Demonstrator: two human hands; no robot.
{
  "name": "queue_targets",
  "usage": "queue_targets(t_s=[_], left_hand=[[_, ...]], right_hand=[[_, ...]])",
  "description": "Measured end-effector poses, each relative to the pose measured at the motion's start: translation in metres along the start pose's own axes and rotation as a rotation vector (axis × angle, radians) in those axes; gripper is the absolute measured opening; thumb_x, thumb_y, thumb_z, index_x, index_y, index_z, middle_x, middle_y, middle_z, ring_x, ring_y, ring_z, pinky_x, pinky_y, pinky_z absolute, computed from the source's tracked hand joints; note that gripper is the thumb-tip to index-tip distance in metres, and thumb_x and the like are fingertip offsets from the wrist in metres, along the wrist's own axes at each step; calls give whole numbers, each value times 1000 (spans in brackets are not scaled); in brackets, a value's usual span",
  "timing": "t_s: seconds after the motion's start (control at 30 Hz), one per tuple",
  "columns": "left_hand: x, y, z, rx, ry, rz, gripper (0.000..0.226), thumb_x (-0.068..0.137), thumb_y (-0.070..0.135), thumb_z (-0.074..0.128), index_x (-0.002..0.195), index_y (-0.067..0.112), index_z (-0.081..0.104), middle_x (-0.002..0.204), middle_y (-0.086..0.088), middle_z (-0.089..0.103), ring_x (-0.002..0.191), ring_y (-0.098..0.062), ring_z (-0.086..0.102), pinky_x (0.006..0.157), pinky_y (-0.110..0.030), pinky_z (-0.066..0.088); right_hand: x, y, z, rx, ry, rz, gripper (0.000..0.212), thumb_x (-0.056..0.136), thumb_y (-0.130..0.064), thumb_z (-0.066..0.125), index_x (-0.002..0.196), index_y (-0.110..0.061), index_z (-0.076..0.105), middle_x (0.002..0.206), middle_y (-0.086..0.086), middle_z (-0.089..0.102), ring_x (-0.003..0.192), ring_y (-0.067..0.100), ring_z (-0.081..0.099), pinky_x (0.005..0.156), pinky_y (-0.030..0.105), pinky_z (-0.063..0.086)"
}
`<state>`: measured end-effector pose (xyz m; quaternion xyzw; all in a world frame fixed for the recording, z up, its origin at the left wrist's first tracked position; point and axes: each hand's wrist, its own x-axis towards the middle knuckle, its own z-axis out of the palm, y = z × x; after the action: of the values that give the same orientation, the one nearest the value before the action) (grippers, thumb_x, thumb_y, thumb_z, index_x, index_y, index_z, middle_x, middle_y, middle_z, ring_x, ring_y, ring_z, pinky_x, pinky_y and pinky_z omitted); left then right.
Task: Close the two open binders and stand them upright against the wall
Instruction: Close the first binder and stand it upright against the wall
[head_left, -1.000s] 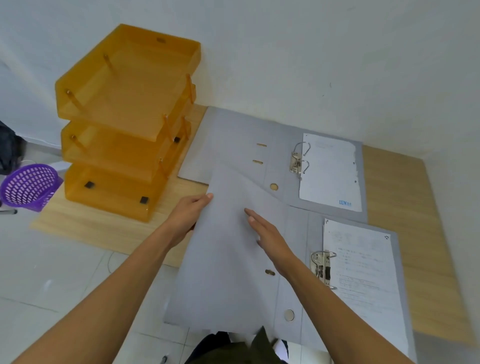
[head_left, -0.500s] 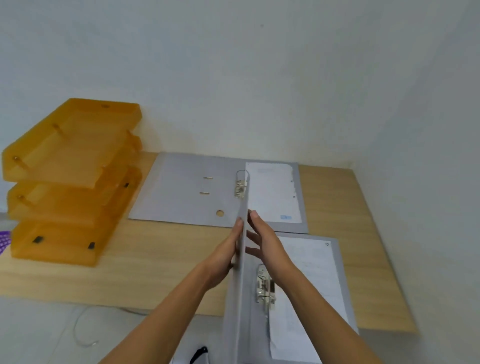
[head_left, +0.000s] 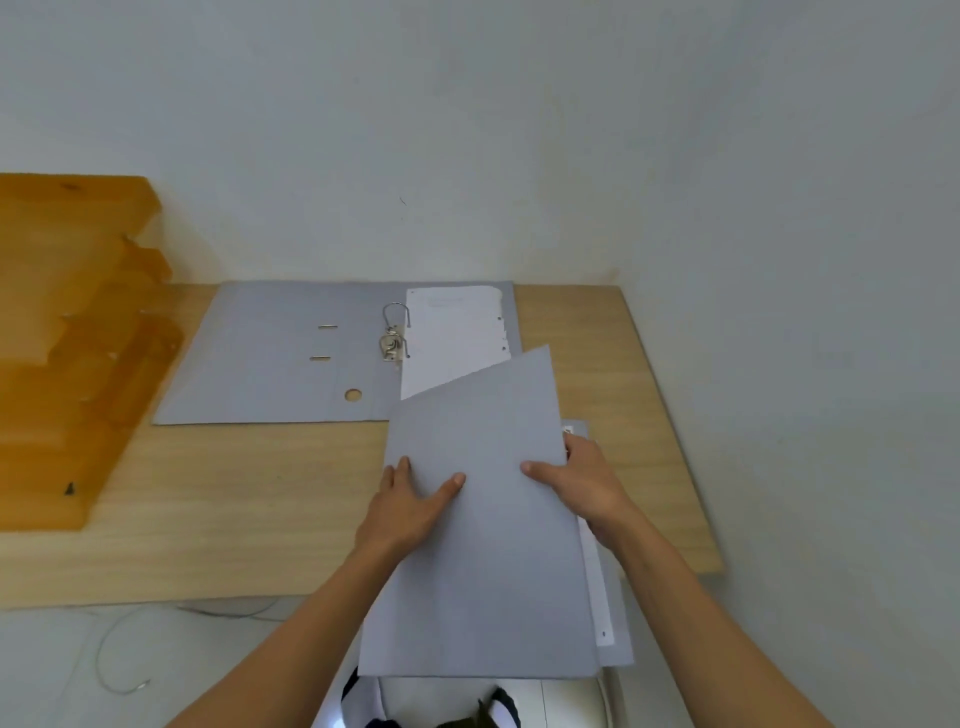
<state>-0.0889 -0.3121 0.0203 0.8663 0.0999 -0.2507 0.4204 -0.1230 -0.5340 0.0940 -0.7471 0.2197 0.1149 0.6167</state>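
Note:
Two grey binders lie on a wooden table (head_left: 234, 499). The near binder (head_left: 483, 571) has its cover folded down over its pages, still slightly raised, and overhangs the table's front edge. My left hand (head_left: 410, 499) presses flat on the cover. My right hand (head_left: 587, 483) grips the cover's right edge, thumb on top. The far binder (head_left: 275, 353) lies open by the wall (head_left: 467, 156), showing its metal rings (head_left: 395, 332) and white sheets (head_left: 452, 338); the near cover hides its right corner.
An orange stack of plastic letter trays (head_left: 67, 332) stands at the table's left. A second wall (head_left: 831, 312) runs along the table's right edge. Below the front edge are a pale floor, a thin cable (head_left: 119, 660) and my dark clothing.
The near binder's cover went from lying open on the left, through upright, to folded down over its pages. My hands moved with it to the right. The view tilted up.

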Motion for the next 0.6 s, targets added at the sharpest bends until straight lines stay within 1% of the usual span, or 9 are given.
queue_targets(t_s=[0.07,0.13,0.17,0.23,0.3,0.37,0.4,0.47,0.6], left_hand=[[0,-3,6,0,11,-12,126,66,82,62,160,15,14,168,-4,18,149,-28,34,117,-47,35],[-2,-9,13,-77,14,-43,124,63,75,74,157,13,21,161,-7,34,142,-28,44,113,-43,40],[-6,-12,16,-106,-3,-75,121,66,68,77,156,11,20,158,-9,40,140,-30,47,111,-40,41],[-10,-18,25,-115,-31,-125,117,76,57,77,158,6,12,157,-13,41,140,-33,47,110,-41,41],[-14,-20,34,-106,-12,-118,110,80,49,77,157,4,12,155,-14,43,138,-34,48,109,-41,42],[-16,-22,42,-96,-7,-109,108,80,46,78,156,5,13,153,-15,44,136,-34,49,106,-41,44],[-16,-22,44,-89,-7,-108,111,79,47,79,157,6,11,153,-15,44,136,-34,49,106,-42,44],[-18,-23,47,-83,-8,-112,116,76,51,79,158,9,8,153,-16,42,135,-34,49,107,-45,46],[-19,-28,50,5,-7,-110,119,70,58,78,156,14,9,148,-16,47,127,-35,56,103,-48,50]], right_hand=[[4,18,-16,8,81,22,30,84,-2,75,111,-14,69,118,12,74,89,20,71,76,26,59],[6,39,-32,43,142,60,38,83,1,75,120,-5,66,120,16,73,87,21,69,67,20,57],[8,50,-37,59,170,86,42,83,0,76,123,-4,64,121,16,71,88,22,68,67,21,57],[14,68,-42,52,209,128,57,80,-5,81,131,-6,55,128,14,67,101,25,66,79,30,56],[18,81,-38,8,224,139,82,73,-14,87,143,-11,44,137,11,59,118,28,62,97,38,53],[20,93,-30,-135,232,163,111,66,-27,90,156,-20,27,147,12,46,133,33,51,108,43,45],[19,97,-26,-238,217,195,119,66,-33,89,160,-26,17,153,13,37,139,35,43,111,45,41],[16,109,-19,-420,179,234,120,70,-40,86,161,-35,8,165,11,15,149,37,26,117,50,31],[19,126,-8,-618,66,193,108,77,-50,78,161,-34,11,169,6,-17,157,33,-6,124,53,10]])
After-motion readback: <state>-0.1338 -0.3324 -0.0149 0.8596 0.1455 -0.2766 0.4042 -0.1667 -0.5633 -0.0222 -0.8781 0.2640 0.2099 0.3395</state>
